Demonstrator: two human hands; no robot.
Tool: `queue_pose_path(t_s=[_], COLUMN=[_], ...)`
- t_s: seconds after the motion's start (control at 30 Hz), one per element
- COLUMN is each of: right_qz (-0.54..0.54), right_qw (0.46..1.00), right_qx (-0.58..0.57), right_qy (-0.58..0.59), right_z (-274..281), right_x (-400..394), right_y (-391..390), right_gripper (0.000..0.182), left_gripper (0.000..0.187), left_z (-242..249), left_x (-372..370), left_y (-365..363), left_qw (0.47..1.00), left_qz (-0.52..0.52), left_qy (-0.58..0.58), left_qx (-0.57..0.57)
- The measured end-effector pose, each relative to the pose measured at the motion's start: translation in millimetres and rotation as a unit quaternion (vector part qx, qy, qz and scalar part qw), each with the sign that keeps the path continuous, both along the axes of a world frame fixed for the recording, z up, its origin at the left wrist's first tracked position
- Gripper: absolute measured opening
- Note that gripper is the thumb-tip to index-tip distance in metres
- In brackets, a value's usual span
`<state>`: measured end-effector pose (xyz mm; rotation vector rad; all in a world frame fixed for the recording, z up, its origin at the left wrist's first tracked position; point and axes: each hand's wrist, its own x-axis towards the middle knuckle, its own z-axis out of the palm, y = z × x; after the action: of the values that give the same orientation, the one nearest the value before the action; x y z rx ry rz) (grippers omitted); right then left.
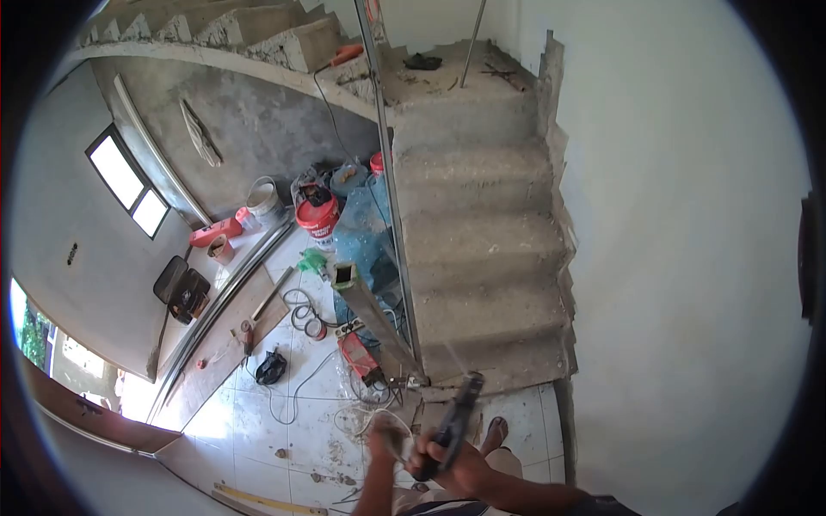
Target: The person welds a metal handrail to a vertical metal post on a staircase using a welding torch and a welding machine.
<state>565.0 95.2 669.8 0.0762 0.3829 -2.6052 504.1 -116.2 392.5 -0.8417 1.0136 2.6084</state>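
Note:
At the bottom centre, my right hand [460, 469] is closed round the rear of a long black hand-held tool [458, 417]. The tool tilts up to the right, towards the foot of the stairs, and a faint thin streak shows beyond its tip. Just left of it, my left hand [387, 437] is blurred, its fingers curled round a thin white cable [366, 411] that loops over the floor. In front of both hands stands a square metal post [374, 318], open at the top, near the lowest step.
Rough concrete stairs [482, 241] rise ahead beside a white wall [671, 258]. A red machine with cables [360, 357] sits left of the post. Farther left lie long metal profiles [225, 305], a black bag [271, 368] and a red bucket [318, 219]. A yellow level [267, 501] lies at the bottom left.

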Motion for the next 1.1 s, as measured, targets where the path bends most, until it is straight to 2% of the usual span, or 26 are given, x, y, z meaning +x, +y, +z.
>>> queue_pose_path(t_s=[0.03, 0.07, 0.1, 0.13, 0.17, 0.2, 0.23, 0.27, 0.3, 0.33, 0.37, 0.4, 0.43, 0.47, 0.5, 0.57, 0.6, 0.67, 0.77, 0.83, 0.93, 1.03, 1.1], right_qz=[0.005, 0.01, 0.004, -0.002, -0.025, -0.046, -0.042, -0.058, -0.074, -0.068, -0.103, -0.137, -0.131, -0.184, -0.237, -0.255, -0.278, -0.248, -0.202, -0.186, -0.222, -0.258, -0.295], right_qw=[0.998, 0.993, 0.982, 0.967, 0.965, 0.962, 0.962, 0.961, 0.96, 0.959, 0.949, 0.936, 0.936, 0.925, 0.911, 0.916, 0.919, 0.937, 0.956, 0.96, 0.955, 0.935, 0.904], right_qx=[0.036, 0.071, 0.102, 0.13, 0.106, 0.082, 0.08, 0.05, 0.021, 0.021, 0.067, 0.111, 0.108, 0.085, 0.063, 0.063, 0.065, 0.037, -0.004, -0.011, 0.068, 0.131, 0.196], right_qy=[0.047, 0.096, 0.16, 0.219, 0.239, 0.257, 0.259, 0.265, 0.271, 0.275, 0.291, 0.306, 0.309, 0.322, 0.332, 0.301, 0.272, 0.244, 0.214, 0.209, 0.182, 0.206, 0.239], right_z=[17.4, 34.6, 54.7, 76.8, 100.9, 125.0, 148.8, 171.0, 188.3, 200.8, 210.4, 216.7, 219.0, 218.2, 214.3, 199.1, 193.2, 188.5, 199.7, 218.6, 241.4, 265.3, 263.4], right_x=[-14.7, -33.5, -54.8, -73.6, -90.5, -106.3, -121.3, -136.1, -154.5, -175.1, -194.2, -212.2, -230.9, -251.9, -272.4, -310.7, -326.7, -353.4, -394.7, -432.8, -482.6, -540.8, -577.7], right_y=[2.3, 8.0, 17.4, 28.9, 38.4, 51.2, 68.5, 84.8, 100.8, 120.8, 144.4, 164.8, 181.3, 196.3, 208.7, 225.8, 233.2, 244.8, 258.4, 266.8, 278.9, 291.8, 304.5], right_gripper=[0.02, 0.022, 0.021, 0.02, 0.022, 0.024, 0.024, 0.024, 0.025, 0.025, 0.024, 0.024, 0.024, 0.025, 0.026, 0.026, 0.026, 0.026, 0.026, 0.027, 0.026, 0.023, 0.021], left_gripper=[0.01, 0.005, 0.007, 0.012, 0.017, 0.019, 0.023, 0.028, 0.03, 0.031, 0.032, 0.041, 0.045, 0.05, 0.052, 0.051, 0.052, 0.06, 0.073, 0.07, 0.071, 0.081, 0.085], left_z=[75.1, 111.4, 188.8, 215.1, 260.8, 306.0, 364.5, 399.5, 437.8, 487.3, 525.1, 538.7, 553.5, 566.2, 567.9, 561.1, 548.2, 514.0, 474.4, 449.7, 432.8, 413.4, 398.8], left_x=[-19.5, -45.5, -65.2, -84.6, -98.3, -115.1, -125.8, -142.9, -156.6, -175.0, -193.7, -217.0, -237.2, -257.9, -280.3, -316.3, -338.1, -385.5, -454.2, -505.5, -555.8, -613.4, -641.1], left_y=[-24.8, -47.1, -41.2, -62.3, -69.4, -67.3, -48.7, -45.3, -37.8, -3.5, 25.5, 23.8, 35.2, 47.8, 64.1, 117.5, 133.8, 159.8, 190.4, 204.7, 234.5, 253.2, 256.5], left_qw=[0.998, 0.993, 0.98, 0.968, 0.956, 0.944, 0.933, 0.916, 0.899, 0.898, 0.891, 0.909, 0.911, 0.905, 0.894, 0.863, 0.854, 0.848, 0.859, 0.884, 0.893, 0.89, 0.874], left_qz=[0.002, 0.1, 0.177, 0.212, 0.187, 0.235, 0.241, 0.23, 0.128, 0.179, 0.157, 0.092, 0.001, -0.09, -0.095, -0.1, -0.122, -0.149, -0.192, -0.197, -0.209, -0.247, -0.352], left_qy=[0.023, 0.058, 0.045, 0.103, 0.184, 0.212, 0.254, 0.306, 0.395, 0.366, 0.373, 0.355, 0.35, 0.342, 0.311, 0.26, 0.235, 0.196, 0.195, 0.192, 0.201, 0.187, 0.157], left_qx=[-0.061, 0.0, -0.076, -0.082, -0.13, -0.099, -0.084, -0.119, -0.137, -0.164, -0.204, -0.198, -0.219, -0.238, -0.307, -0.422, -0.449, -0.469, -0.433, -0.378, -0.345, -0.333, -0.297])
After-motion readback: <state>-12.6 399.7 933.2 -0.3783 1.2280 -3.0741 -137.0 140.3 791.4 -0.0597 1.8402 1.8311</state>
